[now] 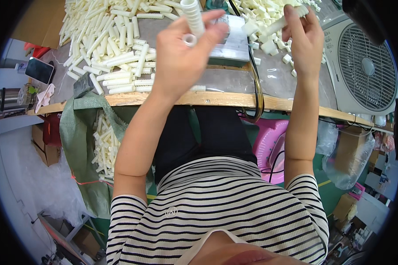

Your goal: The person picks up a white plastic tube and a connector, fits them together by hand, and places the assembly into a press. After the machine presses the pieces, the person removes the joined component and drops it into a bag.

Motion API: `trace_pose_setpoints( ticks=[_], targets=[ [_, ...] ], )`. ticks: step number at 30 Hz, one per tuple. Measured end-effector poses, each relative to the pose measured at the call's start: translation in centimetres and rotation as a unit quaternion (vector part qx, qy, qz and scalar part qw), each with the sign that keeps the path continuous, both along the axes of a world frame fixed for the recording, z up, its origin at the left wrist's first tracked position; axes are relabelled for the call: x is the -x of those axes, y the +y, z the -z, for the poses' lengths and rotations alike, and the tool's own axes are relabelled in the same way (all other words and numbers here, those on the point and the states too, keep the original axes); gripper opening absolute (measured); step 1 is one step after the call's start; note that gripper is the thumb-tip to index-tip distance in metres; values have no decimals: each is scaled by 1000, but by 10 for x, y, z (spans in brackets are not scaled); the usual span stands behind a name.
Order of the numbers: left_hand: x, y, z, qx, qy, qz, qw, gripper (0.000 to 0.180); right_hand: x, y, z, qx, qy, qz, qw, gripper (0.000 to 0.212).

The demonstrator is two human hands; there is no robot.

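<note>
Head view: a ribbed white tube (193,18) stands nearly upright in the left hand (177,59), its upper end above the knuckles; a second tube (189,40) shows its round open end in the same hand; the left fingers are partly curled about these two, while the thumb and index finger reach out toward the metal block (238,42), and blur hides whether their tips touch anything. The right hand (306,44), over the table's right part, grasps a slim pale tube (276,27) with bent fingers near one end; its other end points left toward the block, with a squarish white piece (250,28) at or just before it, though blur keeps me from telling whether the two are joined.

The tubes look like light, stiff, hollow plastic; I would judge them smooth enough to roll or slip, the ribs giving some grip, and fairly hard to break; a pinch around the middle of the barrel should keep one steady and leave both ends free.

Around them, a heap of tubes (106,37) covers the left of the table (269,85); small white pieces (282,45) lie behind and beside the right hand; a grey fan (368,64) stands farther right; a green sack (75,132) with more white pieces hangs at the left edge.
</note>
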State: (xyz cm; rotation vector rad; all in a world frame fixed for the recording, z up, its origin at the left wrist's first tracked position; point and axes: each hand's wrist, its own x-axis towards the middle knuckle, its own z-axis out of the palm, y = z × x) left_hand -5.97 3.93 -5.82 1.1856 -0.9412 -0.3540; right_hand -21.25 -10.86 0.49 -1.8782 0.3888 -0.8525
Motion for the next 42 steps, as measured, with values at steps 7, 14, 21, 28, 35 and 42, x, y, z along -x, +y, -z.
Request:
trace_pose_setpoints(
  ticks=[7,14,21,28,35,42],
  targets=[
    [30,13,-5,-89,110,162,977,26,-2,47,14,19,-139,44,989,24],
    [31,29,4,-82,347,267,895,34,-5,39,29,-121,-86,-25,989,24],
    [15,38,9,-113,290,186,932,35,-24,19,42,67,4,2,998,26],
    [0,52,4,-152,315,144,926,32,-46,2,33,628,22,-22,778,13],
    [-9,57,10,-110,322,144,929,31,-56,13,54,255,141,78,953,20],
    [-9,64,9,-122,324,152,926,30,7,-40,77,130,174,102,971,27]
  ],
)
